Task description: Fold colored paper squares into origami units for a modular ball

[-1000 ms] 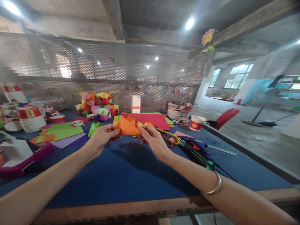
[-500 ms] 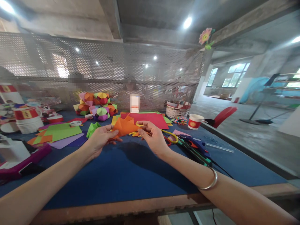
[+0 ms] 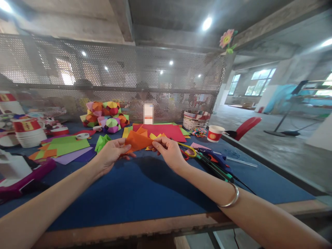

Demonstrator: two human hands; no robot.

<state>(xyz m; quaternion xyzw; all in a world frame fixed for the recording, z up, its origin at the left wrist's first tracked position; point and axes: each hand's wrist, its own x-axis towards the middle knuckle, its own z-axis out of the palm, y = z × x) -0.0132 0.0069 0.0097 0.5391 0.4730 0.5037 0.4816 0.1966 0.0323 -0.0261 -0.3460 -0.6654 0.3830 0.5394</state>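
Orange paper (image 3: 139,141) at our 12 o'clock: L hand (image 3: 112,152) pinches its 9 o'clock side, R hand (image 3: 169,151) its 3 o'clock corner; we'd best pinch lightly, w/o crushing folds.

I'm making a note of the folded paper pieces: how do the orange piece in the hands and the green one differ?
The orange piece is held between the left hand and right hand; the green one sits on the table. The orange piece shows in front, while the green one is partly hidden by the left hand. Both are folded.
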